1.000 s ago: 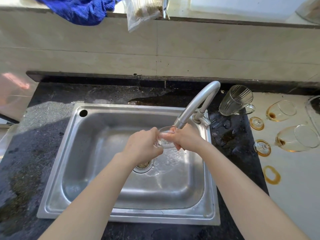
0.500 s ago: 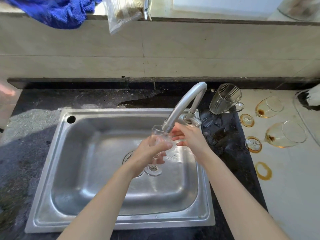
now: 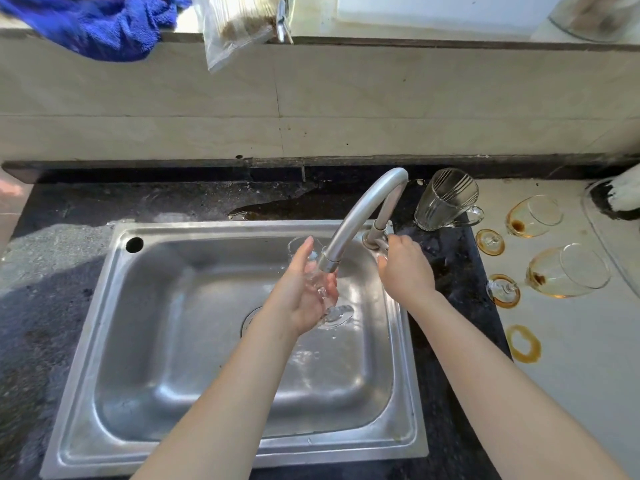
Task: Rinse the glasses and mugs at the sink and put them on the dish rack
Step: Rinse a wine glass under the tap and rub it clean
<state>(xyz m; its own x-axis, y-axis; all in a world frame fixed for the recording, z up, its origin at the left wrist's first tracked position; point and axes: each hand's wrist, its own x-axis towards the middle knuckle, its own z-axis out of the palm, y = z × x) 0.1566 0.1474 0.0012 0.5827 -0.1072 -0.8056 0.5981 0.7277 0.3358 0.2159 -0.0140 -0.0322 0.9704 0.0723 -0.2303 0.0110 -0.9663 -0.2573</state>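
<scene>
**Stock at the sink: one glass in hand, three pieces waiting**

- Landmark: the tap (image 3: 360,220), arching over the steel sink (image 3: 145,358).
- Stemmed glass (image 3: 332,315): under the tap's spout, over the basin. Your left hand (image 3: 301,296) has its grip wrapped round the bowl and stem, foot toward the drain. Looks clear; judged to be at the end of its rinse.
- Right hand (image 3: 403,268): at the tap's base, fingers closed on the valve handle; whether you are turning it on or off cannot be told.
- Glass mug (image 3: 445,200): just right of the tap, on the desk. Appears unrinsed.
- Two stemmed glasses lying on their sides, farther right of the tap: near one (image 3: 568,271), far one (image 3: 533,216). Both carry brown dregs; amber rings stain the desk beside them.
- Dish rack: not identifiable in view.

Tally: nothing visibly racked; one glass in progress, three still to wash.
</scene>
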